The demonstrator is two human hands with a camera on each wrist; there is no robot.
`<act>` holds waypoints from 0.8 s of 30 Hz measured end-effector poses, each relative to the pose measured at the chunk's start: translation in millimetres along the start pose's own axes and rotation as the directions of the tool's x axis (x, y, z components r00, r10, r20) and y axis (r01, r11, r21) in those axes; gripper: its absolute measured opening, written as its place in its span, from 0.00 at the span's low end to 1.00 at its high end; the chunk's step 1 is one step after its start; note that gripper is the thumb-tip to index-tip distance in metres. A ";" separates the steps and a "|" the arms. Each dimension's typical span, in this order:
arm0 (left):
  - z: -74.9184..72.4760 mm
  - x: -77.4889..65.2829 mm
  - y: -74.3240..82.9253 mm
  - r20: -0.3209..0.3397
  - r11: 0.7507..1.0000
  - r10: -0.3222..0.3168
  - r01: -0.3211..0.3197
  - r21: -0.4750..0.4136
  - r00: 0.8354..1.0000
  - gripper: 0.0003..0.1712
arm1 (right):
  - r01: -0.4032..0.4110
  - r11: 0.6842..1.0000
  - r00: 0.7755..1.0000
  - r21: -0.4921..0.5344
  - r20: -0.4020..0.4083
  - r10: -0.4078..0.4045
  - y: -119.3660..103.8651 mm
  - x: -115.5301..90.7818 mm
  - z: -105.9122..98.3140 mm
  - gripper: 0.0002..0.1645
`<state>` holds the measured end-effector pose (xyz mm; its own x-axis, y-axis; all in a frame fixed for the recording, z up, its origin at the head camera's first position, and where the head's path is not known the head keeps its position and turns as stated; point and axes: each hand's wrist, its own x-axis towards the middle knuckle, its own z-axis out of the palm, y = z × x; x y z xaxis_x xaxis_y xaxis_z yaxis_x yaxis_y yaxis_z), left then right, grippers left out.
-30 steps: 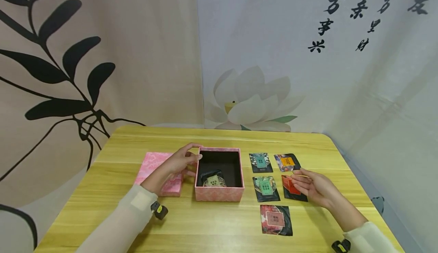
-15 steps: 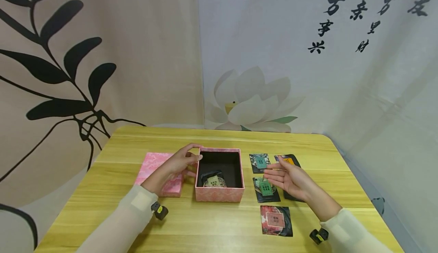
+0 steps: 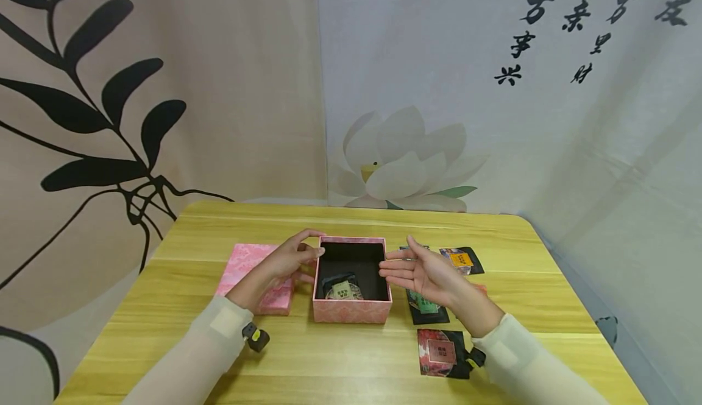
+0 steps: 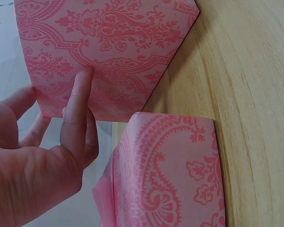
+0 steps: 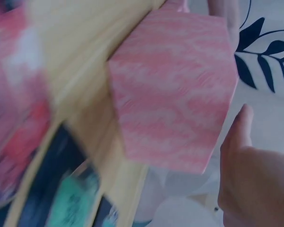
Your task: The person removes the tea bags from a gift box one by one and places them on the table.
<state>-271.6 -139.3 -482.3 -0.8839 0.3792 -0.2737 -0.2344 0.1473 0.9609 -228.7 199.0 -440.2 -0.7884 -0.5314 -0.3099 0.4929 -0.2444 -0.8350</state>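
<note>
A pink patterned box with a black inside stands open-topped at mid-table, and a dark sachet with a pale label lies in it. My left hand holds the box's left side, thumb at the rim; in the left wrist view a fingertip touches the outer wall. My right hand is beside the right wall with its fingers extended and nothing held. Under and around it lie flat sachets: green-labelled, orange-labelled and red-and-black. Other sachets are mostly hidden by the hand.
Left of the box lies a pink patterned lid, partly behind the left forearm. All of it rests on a wood-grain table. Printed cloth hangs behind the table's far edge.
My right hand has moved left from over the right-hand sachets, across the green-labelled one, to the box's right rim. My left hand and the box stay in place.
</note>
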 end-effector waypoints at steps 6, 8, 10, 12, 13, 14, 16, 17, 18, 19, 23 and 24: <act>-0.6 0.1 -0.3 -0.005 1.000 -0.002 0.002 0.002 1.000 0.28 | 0.005 1.000 0.999 0.009 0.034 -0.005 -2.2 20.2 29.6 0.46; -0.7 0.3 -0.7 -0.004 1.000 -0.002 0.002 -0.003 1.000 0.28 | -0.004 1.000 0.999 0.010 0.046 0.004 -2.3 27.0 37.8 0.46; -1.0 0.5 -1.0 -0.002 1.000 -0.002 0.002 -0.010 1.000 0.28 | -0.017 1.000 0.998 0.009 0.054 0.017 -1.7 33.6 45.1 0.46; -1.2 1.0 -1.2 0.004 1.000 0.000 0.000 -0.016 1.000 0.27 | -0.032 0.999 0.998 0.002 0.061 0.032 -0.1 40.5 51.0 0.46; -1.3 1.2 -1.2 0.006 1.000 0.001 0.000 -0.019 1.000 0.27 | -0.041 0.999 0.997 -0.003 0.065 0.041 1.4 44.0 53.5 0.46; -1.6 1.4 -1.2 0.008 1.000 0.003 -0.002 -0.020 1.000 0.27 | -0.050 0.999 0.997 -0.011 0.067 0.050 3.1 47.6 55.9 0.47; -2.1 1.6 -1.2 0.011 1.000 0.006 -0.005 -0.018 1.000 0.27 | -0.068 0.997 0.995 -0.028 0.066 0.070 7.3 55.0 60.2 0.47; -2.3 1.7 -1.2 0.012 1.000 0.007 -0.007 -0.014 1.000 0.27 | -0.077 0.996 0.995 -0.039 0.062 0.079 9.7 58.6 62.2 0.47; -2.5 1.8 -1.1 0.012 1.000 0.008 -0.008 -0.013 1.000 0.27 | -0.088 0.995 0.994 -0.048 0.055 0.091 12.5 62.2 63.8 0.46; -2.6 1.7 -1.0 0.012 1.000 0.009 -0.008 -0.011 1.000 0.27 | -0.091 0.994 0.995 -0.064 0.045 0.094 15.4 65.5 65.5 0.46; -2.6 1.3 -0.7 0.012 1.000 0.012 -0.012 -0.001 1.000 0.27 | -0.101 0.986 0.995 -0.130 -0.014 0.100 26.3 75.8 70.5 0.45; -2.5 1.2 -0.6 0.011 1.000 0.013 -0.013 0.001 1.000 0.27 | -0.101 0.984 0.995 -0.147 -0.030 0.098 28.8 77.7 71.4 0.44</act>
<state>-273.5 -141.3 -483.1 -0.8823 0.3911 -0.2621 -0.2227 0.1438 0.9642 -249.4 92.8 -455.9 -0.7471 -0.5281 -0.4037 0.5109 -0.0676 -0.8570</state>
